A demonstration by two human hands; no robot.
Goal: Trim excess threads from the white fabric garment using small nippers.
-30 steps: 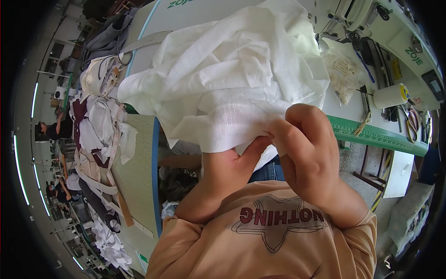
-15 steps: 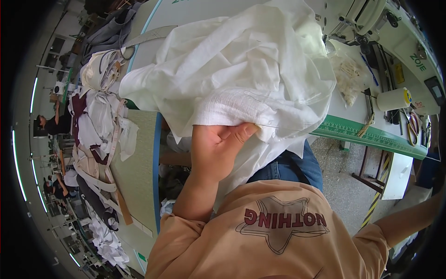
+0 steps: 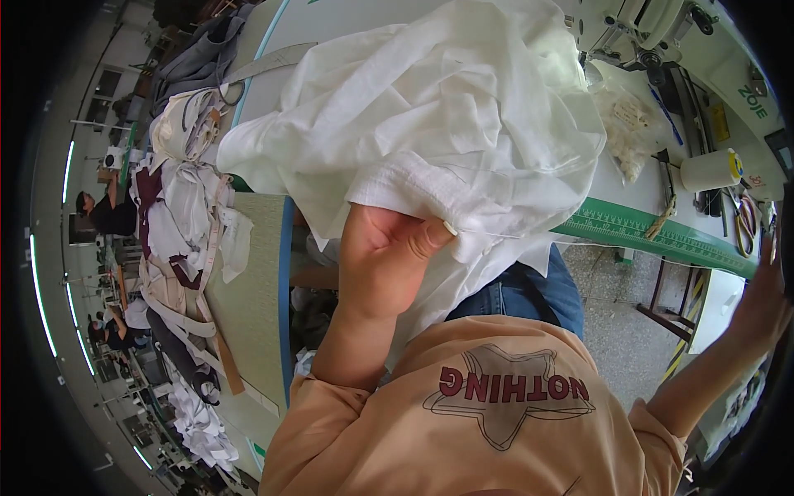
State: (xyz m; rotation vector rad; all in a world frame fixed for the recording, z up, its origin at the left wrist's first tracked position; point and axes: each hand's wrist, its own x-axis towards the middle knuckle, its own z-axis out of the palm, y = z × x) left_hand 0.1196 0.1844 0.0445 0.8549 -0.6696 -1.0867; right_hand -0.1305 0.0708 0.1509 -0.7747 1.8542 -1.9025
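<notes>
My left hand (image 3: 385, 256) is closed on the gathered edge of a white garment (image 3: 463, 91), thumb on top and the other fingers under the folded cloth. A thin line, like a thread, runs rightward across the cloth from near the thumb tip. The garment spreads from my lap over the table in loose folds. My right hand (image 3: 769, 289) is at the far right rim, beside the table's front corner and close to scissors (image 3: 747, 223). Its fingers are dark and partly cut off, so what it holds, if anything, cannot be made out.
A sewing machine (image 3: 703, 50) stands at the upper right. Near it lie a plastic bag of small pale pieces (image 3: 627, 124), a blue pen (image 3: 666, 113) and a white thread cone (image 3: 710, 170). A green ruler edge (image 3: 653, 234) lines the table front. Cloth pieces (image 3: 178, 215) cover the left-hand table.
My right hand has come into view at the right rim, moving up toward the table corner. My left hand keeps its hold on the garment, its edge slightly raised and more folded.
</notes>
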